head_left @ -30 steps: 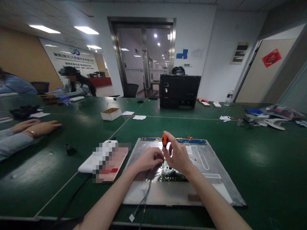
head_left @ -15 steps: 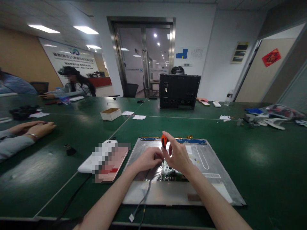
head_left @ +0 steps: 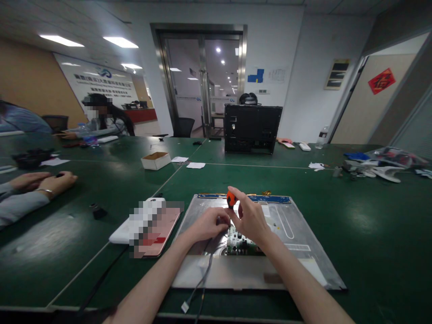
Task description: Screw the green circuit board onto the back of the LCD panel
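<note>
My right hand [head_left: 251, 218] holds an orange-and-black screwdriver [head_left: 231, 199] upright above a silver metal panel [head_left: 300, 229] near the near edge of a green bench [head_left: 378, 225]. The grip is narrow, closed on the handle, with a fingertip resting at its top end. My left hand [head_left: 211, 222] bends in just beside the shaft, its fingers curled close together; I cannot tell whether they pinch anything. Below the two hands, a green circuit board [head_left: 240, 245] sits on the panel, the screwdriver pointing down at its far left corner; whether the tip touches is hidden. A blue strip [head_left: 273, 199] runs along the panel's far edge. A dark cable [head_left: 205, 274] crosses the panel's near edge, its white plug [head_left: 185, 307] lying toward the bench's near edge. Beside the panel's left edge lie a white case [head_left: 120, 231] and a pink slab [head_left: 173, 225], both partly blurred out. Toward the bench's left edge, a co-worker's hands [head_left: 56, 183] meet above the top. Near the far edge stand a black monitor [head_left: 253, 128], its back toward me, and, to its right, a clear bottle [head_left: 322, 138].
</note>
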Motion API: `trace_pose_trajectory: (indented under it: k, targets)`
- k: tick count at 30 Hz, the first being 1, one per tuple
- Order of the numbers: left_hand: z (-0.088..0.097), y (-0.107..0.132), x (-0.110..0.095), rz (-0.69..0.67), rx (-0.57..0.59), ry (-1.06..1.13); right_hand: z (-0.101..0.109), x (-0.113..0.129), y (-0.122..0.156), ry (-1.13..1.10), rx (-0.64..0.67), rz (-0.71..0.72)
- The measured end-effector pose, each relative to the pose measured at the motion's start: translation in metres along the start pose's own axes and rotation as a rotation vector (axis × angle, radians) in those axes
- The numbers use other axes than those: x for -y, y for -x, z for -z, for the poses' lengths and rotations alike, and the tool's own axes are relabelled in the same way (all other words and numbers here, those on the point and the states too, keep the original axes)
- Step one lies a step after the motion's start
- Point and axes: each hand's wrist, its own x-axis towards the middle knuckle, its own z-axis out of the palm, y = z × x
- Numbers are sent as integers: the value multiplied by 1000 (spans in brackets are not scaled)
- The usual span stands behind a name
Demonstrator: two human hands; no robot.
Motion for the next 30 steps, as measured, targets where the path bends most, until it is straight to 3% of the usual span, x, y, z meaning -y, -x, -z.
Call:
trace_pose_trajectory:
  k: [17, 30]
  targets:
    - [0, 0, 1, 35, 14, -7, -2, -3, 0, 3, -34, -5]
    - [-2, -1, 5, -14, 8, -40, -1, -1, 0, -33, -19, -37]
